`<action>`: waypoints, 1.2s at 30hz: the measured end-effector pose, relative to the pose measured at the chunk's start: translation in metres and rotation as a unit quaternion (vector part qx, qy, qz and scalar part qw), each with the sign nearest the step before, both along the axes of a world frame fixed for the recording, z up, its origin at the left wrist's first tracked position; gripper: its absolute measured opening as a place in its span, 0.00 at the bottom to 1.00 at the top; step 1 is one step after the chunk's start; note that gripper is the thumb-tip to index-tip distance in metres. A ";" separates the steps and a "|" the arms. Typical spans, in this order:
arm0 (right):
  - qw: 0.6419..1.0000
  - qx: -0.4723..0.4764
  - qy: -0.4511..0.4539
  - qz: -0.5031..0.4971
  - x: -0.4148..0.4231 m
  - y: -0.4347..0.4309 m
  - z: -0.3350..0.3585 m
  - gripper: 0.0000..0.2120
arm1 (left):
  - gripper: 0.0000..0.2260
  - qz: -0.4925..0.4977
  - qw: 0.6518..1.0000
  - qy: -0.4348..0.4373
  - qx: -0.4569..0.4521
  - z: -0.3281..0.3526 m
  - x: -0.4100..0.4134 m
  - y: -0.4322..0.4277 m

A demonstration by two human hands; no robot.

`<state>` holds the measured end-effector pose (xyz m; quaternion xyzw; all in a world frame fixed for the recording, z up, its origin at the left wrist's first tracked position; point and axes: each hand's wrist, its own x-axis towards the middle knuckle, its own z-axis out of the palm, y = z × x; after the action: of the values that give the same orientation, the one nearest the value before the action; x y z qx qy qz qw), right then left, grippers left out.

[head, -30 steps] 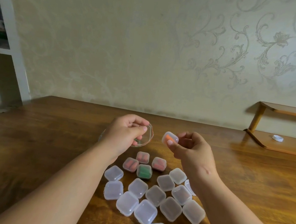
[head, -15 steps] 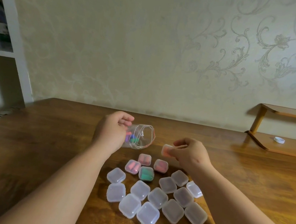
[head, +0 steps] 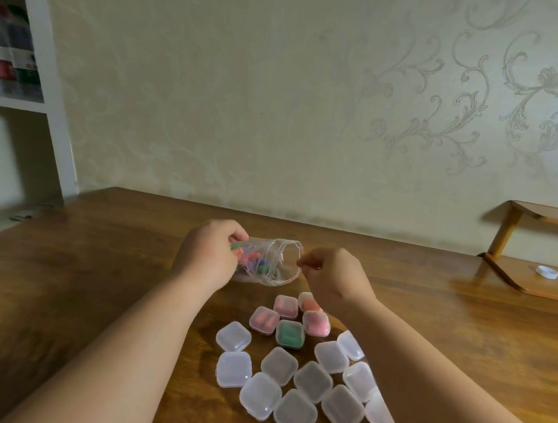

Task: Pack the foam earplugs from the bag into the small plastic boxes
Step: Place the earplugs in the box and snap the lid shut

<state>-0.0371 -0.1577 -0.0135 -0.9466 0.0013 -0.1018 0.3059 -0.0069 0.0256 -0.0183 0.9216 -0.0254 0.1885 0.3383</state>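
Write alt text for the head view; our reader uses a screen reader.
A left hand holds a clear bag of colourful earplugs while the right hand pinches its open rim. Below on the wooden table sit five filled boxes and many empty boxes.

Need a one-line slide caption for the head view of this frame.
Left hand holds the earplug bag while right hand pinches its rim, above five filled boxes and empty ones.
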 end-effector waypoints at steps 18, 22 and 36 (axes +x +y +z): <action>0.958 -0.160 0.237 0.023 0.045 0.062 0.012 0.19 | 0.18 0.035 0.987 0.083 0.130 -0.019 0.012 -0.003; 0.963 -0.150 0.222 0.021 0.049 0.063 0.014 0.20 | 0.15 0.059 0.983 0.076 0.156 -0.020 0.013 -0.004; 0.968 -0.138 0.197 0.075 0.022 0.035 0.019 0.12 | 0.10 -0.110 0.990 0.084 0.011 -0.020 0.011 -0.018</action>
<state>-0.0152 -0.1232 0.0054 -0.9784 -0.0239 0.1105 0.1733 0.0037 0.0079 -0.0387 0.9295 -0.1002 0.0720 0.3475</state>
